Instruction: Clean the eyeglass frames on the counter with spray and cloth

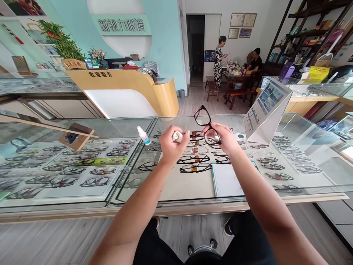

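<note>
My left hand (171, 144) is closed around a bunched pale cloth (177, 137), its rolled end showing at the top of the fist. To its right, my right hand (224, 138) pinches a pair of dark-framed eyeglasses (206, 124) by one lens side, holding them tilted above the glass counter. The other lens points up and away to the left. Cloth and glasses are apart. A small white spray bottle (143, 136) with a blue-marked label stands on the counter left of my left hand. Under my right forearm lies a white pad with a teal edge (226, 179).
The glass display counter (165, 200) holds rows of eyeglasses (194, 159) beneath its top. A white desk calendar (266, 110) stands at the right; a wooden-framed mirror (75, 136) leans at the left. Beyond are a reception desk (118, 82) and two people near a table (234, 77).
</note>
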`<state>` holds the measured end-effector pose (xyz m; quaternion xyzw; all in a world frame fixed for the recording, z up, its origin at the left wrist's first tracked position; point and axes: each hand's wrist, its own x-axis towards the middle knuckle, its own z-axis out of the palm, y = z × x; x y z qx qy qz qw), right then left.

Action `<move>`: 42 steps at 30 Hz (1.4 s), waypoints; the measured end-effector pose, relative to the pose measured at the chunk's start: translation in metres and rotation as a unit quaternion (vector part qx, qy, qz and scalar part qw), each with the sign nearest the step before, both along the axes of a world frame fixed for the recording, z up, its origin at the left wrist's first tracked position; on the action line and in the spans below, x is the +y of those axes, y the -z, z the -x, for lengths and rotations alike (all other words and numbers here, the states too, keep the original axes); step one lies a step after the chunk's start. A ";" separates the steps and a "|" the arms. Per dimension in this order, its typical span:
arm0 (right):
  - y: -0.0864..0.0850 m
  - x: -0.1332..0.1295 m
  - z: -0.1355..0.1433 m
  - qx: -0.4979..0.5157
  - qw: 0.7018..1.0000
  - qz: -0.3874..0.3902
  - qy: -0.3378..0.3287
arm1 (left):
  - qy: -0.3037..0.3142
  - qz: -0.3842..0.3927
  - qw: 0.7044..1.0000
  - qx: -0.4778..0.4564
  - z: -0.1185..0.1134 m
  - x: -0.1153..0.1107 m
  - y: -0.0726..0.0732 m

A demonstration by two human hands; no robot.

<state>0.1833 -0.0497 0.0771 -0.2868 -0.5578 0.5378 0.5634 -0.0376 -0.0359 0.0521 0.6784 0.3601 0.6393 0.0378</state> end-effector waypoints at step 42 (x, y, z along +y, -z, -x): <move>0.008 -0.010 -0.009 -0.136 0.897 -0.284 0.311 | -0.078 -0.113 0.990 0.042 0.009 0.008 0.004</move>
